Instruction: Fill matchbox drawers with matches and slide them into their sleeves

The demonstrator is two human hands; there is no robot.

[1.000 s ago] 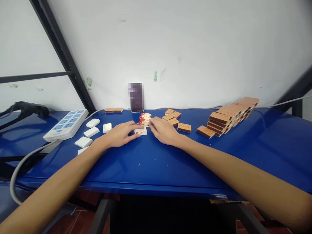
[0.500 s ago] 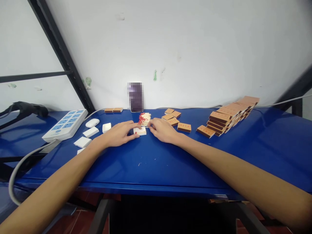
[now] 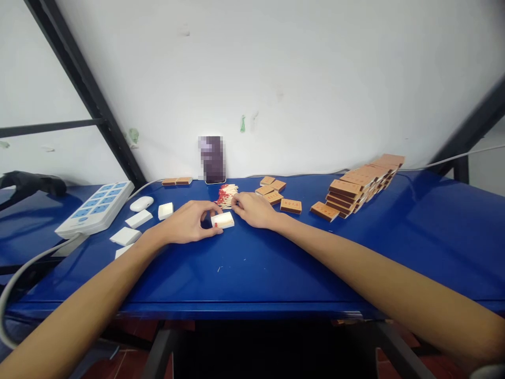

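Note:
Between thumb and fingers, my left hand (image 3: pixel 193 222) grips a small white matchbox tray (image 3: pixel 225 220) by its left end. A few red-headed matches lie inside it, and it tilts slightly towards me. Just behind the tray is a heap of loose matches (image 3: pixel 228 195), red heads mostly to the left. At the heap's right edge, my right hand (image 3: pixel 254 209) has its fingers closed in a pinch; whatever is between the fingertips is too small to make out. More white trays (image 3: pixel 139 218) lie left of my left hand, one of them with its hollow side up (image 3: pixel 165 210).
Several brown matchbox sleeves (image 3: pixel 274 197) lie right of the matches, with a leaning stack of them (image 3: pixel 355 184) further right. A phone (image 3: pixel 213 160) leans on the wall. At left are a power strip (image 3: pixel 94 208) and a white rounded case (image 3: pixel 141 203).
My left hand has taken hold of the tray, which was flat on the table and is now tilted. My right hand stays by the matches. The whole view has shifted slightly.

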